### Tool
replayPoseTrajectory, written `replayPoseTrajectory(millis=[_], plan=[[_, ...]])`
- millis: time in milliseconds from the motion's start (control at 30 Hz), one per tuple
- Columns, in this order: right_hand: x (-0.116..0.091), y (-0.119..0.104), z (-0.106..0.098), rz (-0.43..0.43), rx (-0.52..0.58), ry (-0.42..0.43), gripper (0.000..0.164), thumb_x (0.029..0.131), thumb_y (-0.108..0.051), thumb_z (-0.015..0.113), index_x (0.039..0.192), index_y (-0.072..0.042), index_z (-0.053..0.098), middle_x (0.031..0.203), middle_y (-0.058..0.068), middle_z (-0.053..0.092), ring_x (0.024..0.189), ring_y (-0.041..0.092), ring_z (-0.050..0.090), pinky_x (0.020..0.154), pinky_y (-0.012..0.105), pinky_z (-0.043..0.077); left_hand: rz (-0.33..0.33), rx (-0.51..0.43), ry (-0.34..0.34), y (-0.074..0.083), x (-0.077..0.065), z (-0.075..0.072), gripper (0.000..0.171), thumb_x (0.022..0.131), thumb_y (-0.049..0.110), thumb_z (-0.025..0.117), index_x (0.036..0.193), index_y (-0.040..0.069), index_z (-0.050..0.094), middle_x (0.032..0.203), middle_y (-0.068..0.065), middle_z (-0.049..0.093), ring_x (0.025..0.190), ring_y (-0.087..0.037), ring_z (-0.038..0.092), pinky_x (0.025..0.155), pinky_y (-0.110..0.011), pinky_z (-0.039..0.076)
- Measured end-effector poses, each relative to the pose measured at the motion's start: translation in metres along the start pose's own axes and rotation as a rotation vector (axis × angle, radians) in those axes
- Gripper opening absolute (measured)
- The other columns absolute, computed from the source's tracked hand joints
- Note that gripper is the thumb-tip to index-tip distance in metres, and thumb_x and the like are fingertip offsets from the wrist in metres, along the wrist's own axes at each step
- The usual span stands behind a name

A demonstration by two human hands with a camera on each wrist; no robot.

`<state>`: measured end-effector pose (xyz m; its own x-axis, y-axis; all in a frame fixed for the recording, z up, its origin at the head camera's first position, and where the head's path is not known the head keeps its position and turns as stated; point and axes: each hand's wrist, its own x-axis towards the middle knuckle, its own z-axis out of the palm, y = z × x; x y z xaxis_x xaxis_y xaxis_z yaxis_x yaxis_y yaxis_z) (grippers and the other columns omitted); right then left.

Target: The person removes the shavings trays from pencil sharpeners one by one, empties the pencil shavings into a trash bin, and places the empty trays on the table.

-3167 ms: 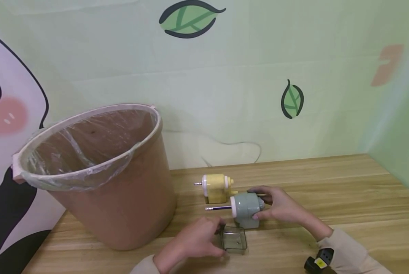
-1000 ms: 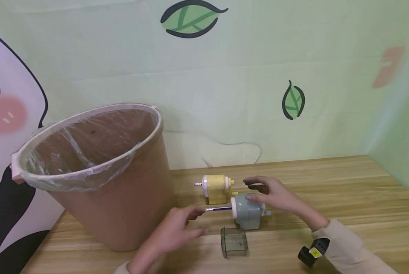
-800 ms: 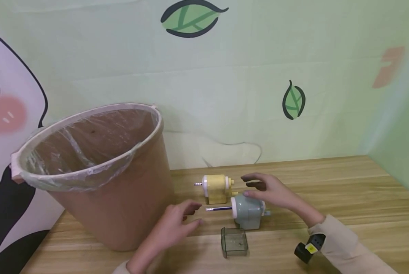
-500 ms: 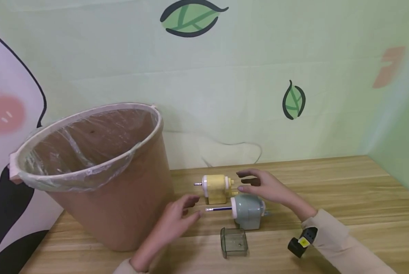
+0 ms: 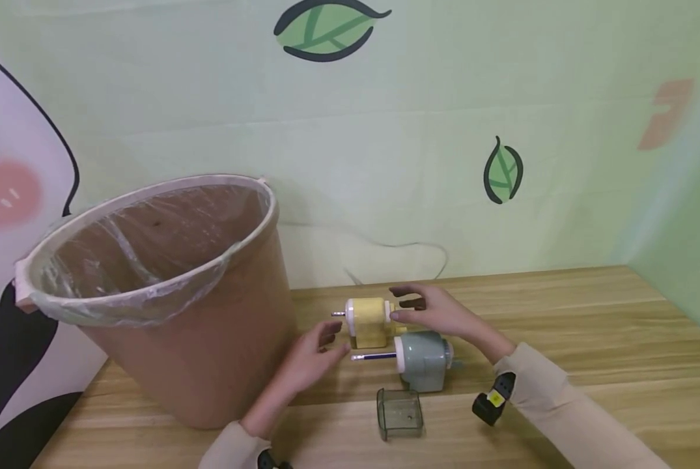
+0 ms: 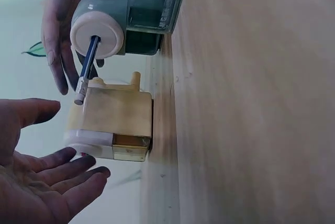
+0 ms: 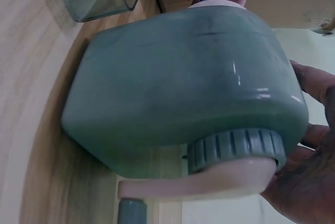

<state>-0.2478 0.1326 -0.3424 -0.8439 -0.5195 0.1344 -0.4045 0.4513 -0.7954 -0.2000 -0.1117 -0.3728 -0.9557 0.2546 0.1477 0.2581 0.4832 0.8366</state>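
Note:
A yellow pencil sharpener with a pencil end sticking out of its white front stands on the wooden table. In front of it and slightly to the right is a grey-green crank pencil sharpener; a dark blue pencil is in its front hole. My left hand hovers left of the yellow sharpener, fingers spread, holding nothing. My right hand reaches over to the yellow sharpener's back end, thumb and fingers apart; whether it touches is unclear. A clear grey shavings drawer lies detached before the green sharpener.
A large brownish-pink bin with a plastic liner stands left, close to my left forearm. The green patterned wall sheet rises behind the table, with a thin cord against it.
My right hand has let go of the green sharpener and moved left to the yellow one. The left hand has left the drawer and moved up and left, then toward the yellow sharpener.

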Motion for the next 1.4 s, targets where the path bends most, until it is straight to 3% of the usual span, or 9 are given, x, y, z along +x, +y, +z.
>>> replayPoseTrajectory(millis=[233, 633, 867, 1067, 1400], plan=[[0.013, 0.0, 0.006, 0.029, -0.042, -0.018, 0.06, 0.085, -0.027, 0.063, 0.132, 0.002, 0.041, 0.134, 0.022, 0.043, 0.116, 0.039, 0.047, 0.094, 0.045, 0.045, -0.087, -0.052, -0.062, -0.006, 0.012, 0.003, 0.054, 0.084, 0.015, 0.063, 0.129, -0.007, 0.041, 0.128, -0.03, 0.044, 0.116, -0.045, 0.045, 0.095, -0.052, 0.041], [0.027, 0.002, 0.014, -0.026, -0.142, -0.063, 0.062, 0.081, -0.024, 0.067, 0.129, 0.005, 0.043, 0.129, 0.022, 0.048, 0.117, 0.035, 0.047, 0.095, 0.044, 0.043, -0.112, -0.136, -0.13, -0.015, 0.025, 0.006, 0.06, 0.083, 0.014, 0.063, 0.134, -0.006, 0.037, 0.136, -0.029, 0.037, 0.121, -0.045, 0.039, 0.098, -0.054, 0.037], [0.033, 0.002, 0.017, -0.038, -0.209, -0.086, 0.061, 0.078, -0.02, 0.069, 0.128, 0.007, 0.044, 0.124, 0.022, 0.051, 0.113, 0.033, 0.05, 0.096, 0.044, 0.042, -0.111, -0.153, -0.139, -0.022, 0.035, 0.009, 0.059, 0.082, 0.011, 0.063, 0.132, -0.007, 0.039, 0.134, -0.026, 0.041, 0.121, -0.042, 0.041, 0.101, -0.051, 0.035], [0.034, 0.002, 0.021, -0.048, -0.239, -0.079, 0.057, 0.078, -0.014, 0.069, 0.126, 0.007, 0.045, 0.123, 0.021, 0.053, 0.109, 0.032, 0.052, 0.094, 0.044, 0.044, -0.115, -0.171, -0.158, -0.023, 0.04, 0.013, 0.057, 0.081, 0.005, 0.062, 0.129, -0.012, 0.038, 0.131, -0.03, 0.042, 0.117, -0.042, 0.046, 0.097, -0.046, 0.041], [0.032, -0.001, 0.022, -0.036, -0.226, -0.054, 0.053, 0.079, -0.01, 0.068, 0.124, 0.007, 0.047, 0.121, 0.022, 0.054, 0.109, 0.033, 0.052, 0.095, 0.044, 0.043, -0.135, -0.145, -0.14, -0.021, 0.043, 0.016, 0.058, 0.08, 0.001, 0.062, 0.13, -0.013, 0.036, 0.131, -0.03, 0.041, 0.113, -0.043, 0.048, 0.094, -0.045, 0.045]])
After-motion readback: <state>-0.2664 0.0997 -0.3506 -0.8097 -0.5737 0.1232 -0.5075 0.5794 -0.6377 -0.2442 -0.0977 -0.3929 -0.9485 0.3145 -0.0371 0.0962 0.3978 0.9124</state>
